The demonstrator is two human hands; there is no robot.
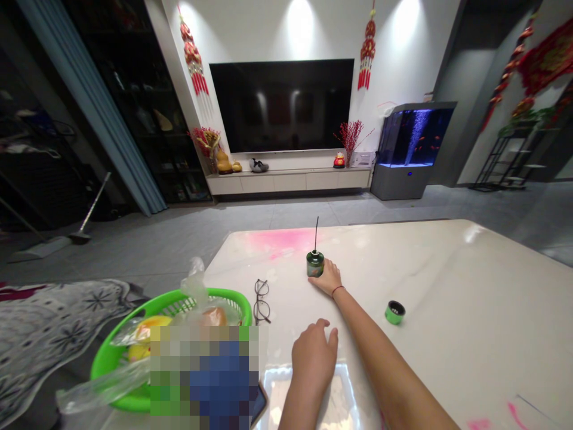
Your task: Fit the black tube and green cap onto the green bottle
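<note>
My right hand (326,278) wraps the side of a dark green cylindrical container (314,264), which stands on a pale glossy table (452,269). A thin black rod (316,234) rises from the container's top. A red cord circles my right wrist. My left hand (314,358) rests curled on the tabletop nearer to me, holding nothing. To the right of my forearm lies a green ring-shaped lid with a black inside (395,312), apart from both hands.
Glasses (262,301) lie on the table beside a bright green basket (134,322) holding fruit and plastic bags. A pixelated patch (203,376) hides the area in front of it. A phone edge (259,406) shows, with pink stains on the tabletop.
</note>
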